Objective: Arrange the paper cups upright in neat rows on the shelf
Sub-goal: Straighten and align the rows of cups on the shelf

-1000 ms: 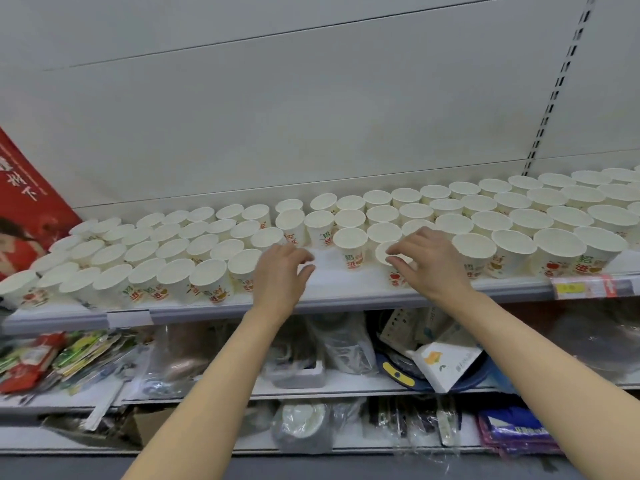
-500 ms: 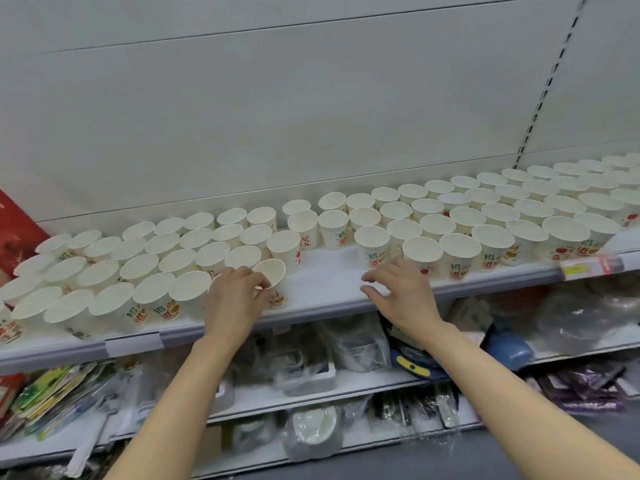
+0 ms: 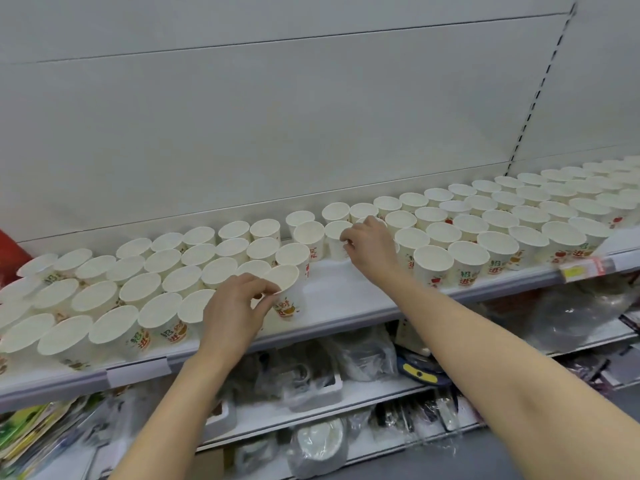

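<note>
Many white paper cups with red and green print stand upright in rows along the white shelf (image 3: 346, 306). One block of cups (image 3: 138, 289) fills the left, another block (image 3: 502, 220) fills the right, with a bare gap between them at the front. My left hand (image 3: 235, 306) pinches the rim of a front-row cup (image 3: 289, 289) at the right end of the left block. My right hand (image 3: 370, 247) reaches further back and grips a cup (image 3: 337, 237) in the middle rows; part of that cup is hidden by my fingers.
The shelf's front rail carries a yellow and red price label (image 3: 581, 270) at the right. Lower shelves hold plastic-wrapped goods (image 3: 311, 372), paper plates (image 3: 322, 441) and coloured packets (image 3: 24, 427). A red poster edge (image 3: 10, 251) shows at far left.
My right hand has left the shelf's front edge and reached back to a cup in the middle rows. My left hand stays on the front-row cup. The view has shifted left.
</note>
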The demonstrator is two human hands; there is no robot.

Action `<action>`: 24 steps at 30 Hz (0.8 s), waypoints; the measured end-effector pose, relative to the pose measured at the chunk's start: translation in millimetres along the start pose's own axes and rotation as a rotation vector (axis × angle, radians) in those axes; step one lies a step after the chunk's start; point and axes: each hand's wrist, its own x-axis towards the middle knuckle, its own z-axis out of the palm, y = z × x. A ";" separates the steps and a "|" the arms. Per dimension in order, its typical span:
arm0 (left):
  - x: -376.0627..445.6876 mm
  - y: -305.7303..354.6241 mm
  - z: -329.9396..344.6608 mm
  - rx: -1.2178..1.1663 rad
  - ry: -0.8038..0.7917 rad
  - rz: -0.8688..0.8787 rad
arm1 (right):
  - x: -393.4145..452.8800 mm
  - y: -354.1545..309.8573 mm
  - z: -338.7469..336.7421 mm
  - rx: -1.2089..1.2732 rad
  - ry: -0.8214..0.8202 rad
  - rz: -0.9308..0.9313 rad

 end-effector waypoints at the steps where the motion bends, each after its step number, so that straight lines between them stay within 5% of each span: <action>1: 0.1 -1.4 1.3 0.004 -0.007 -0.010 | 6.8 1.4 3.2 -0.022 -0.043 0.010; 10: 8.8 6.2 19.8 0.003 -0.060 -0.015 | 33.2 18.3 21.4 -0.100 -0.237 -0.061; 16: 11.0 9.9 23.8 -0.012 -0.055 -0.031 | 32.8 5.4 19.7 0.175 -0.013 -0.166; 20: 0.5 5.7 20.3 -0.050 -0.017 -0.004 | 16.7 -31.4 20.7 0.340 -0.141 -0.382; 24: -8.5 -1.9 11.9 -0.065 -0.018 -0.016 | 11.8 -47.0 25.6 0.315 -0.222 -0.399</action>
